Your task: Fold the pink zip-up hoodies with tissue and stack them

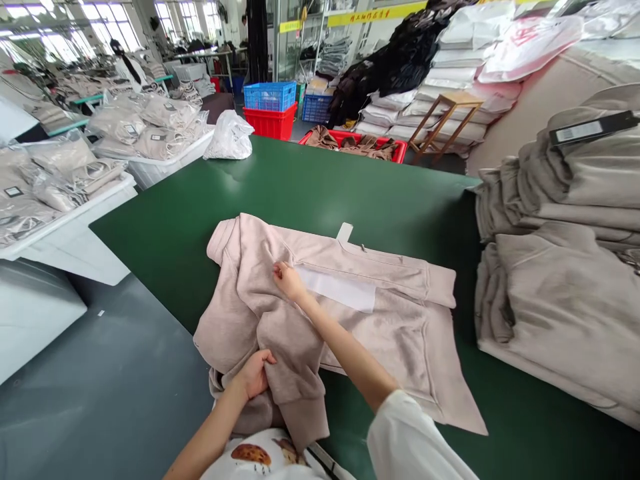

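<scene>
A pale pink-beige sweatshirt jacket [395, 333] lies across the table, its sleeve and near side bunched toward me. My left hand [257, 373] is closed on the sleeve fabric near the table's front edge. Farther in, my right hand [289, 280] has its fingers curled and pinching the cloth beside a white sheet [345, 291]. This sheet rests on the jacket, its left end close to my right hand. A small pale tag [345, 232] sticks out past the jacket's far edge. The cuff [303, 417] hangs near my body.
Stacks of folded beige garments [565, 300] stand on the green table [300, 173] at the right. A crumpled plastic bag [230, 135] sits at its far left corner. White bins [75, 220] of bagged garments are at left. Behind are a red crate [400, 152] and a wooden stool [453, 100].
</scene>
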`<state>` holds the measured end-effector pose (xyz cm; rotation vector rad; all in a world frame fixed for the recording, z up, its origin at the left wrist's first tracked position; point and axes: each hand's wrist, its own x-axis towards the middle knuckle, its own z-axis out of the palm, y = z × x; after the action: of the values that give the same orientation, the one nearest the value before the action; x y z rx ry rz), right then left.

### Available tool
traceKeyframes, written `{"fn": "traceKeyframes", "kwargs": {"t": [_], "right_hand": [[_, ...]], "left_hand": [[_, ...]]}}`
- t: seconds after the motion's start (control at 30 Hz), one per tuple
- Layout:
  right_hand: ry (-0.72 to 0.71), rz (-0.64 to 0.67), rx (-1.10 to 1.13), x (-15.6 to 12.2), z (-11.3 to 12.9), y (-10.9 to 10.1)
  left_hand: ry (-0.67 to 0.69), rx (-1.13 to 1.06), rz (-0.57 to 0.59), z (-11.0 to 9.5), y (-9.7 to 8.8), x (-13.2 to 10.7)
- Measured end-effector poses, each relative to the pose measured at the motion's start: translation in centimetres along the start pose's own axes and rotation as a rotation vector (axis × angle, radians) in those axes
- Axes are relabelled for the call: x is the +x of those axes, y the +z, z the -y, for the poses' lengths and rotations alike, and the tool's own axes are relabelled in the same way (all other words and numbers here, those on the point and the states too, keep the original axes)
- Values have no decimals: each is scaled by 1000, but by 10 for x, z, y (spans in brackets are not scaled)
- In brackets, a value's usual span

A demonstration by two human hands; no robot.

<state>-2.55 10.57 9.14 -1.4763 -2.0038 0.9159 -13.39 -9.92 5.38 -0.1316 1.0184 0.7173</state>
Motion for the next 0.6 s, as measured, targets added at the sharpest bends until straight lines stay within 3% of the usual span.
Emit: {"fn": "traceKeyframes", "kwargs": {"t": [0.13,0.47,0.6], "right_hand": [[85,-58,-65,17,-11,24],[303,-125,-199,31,3,36],[329,-148,-175,36,5,37]], "left_hand": [[-11,-9,-2,-3,-1,-5],[-25,113,32,-6,0,-5],[-9,129,54,-5,-2,-4]]}}
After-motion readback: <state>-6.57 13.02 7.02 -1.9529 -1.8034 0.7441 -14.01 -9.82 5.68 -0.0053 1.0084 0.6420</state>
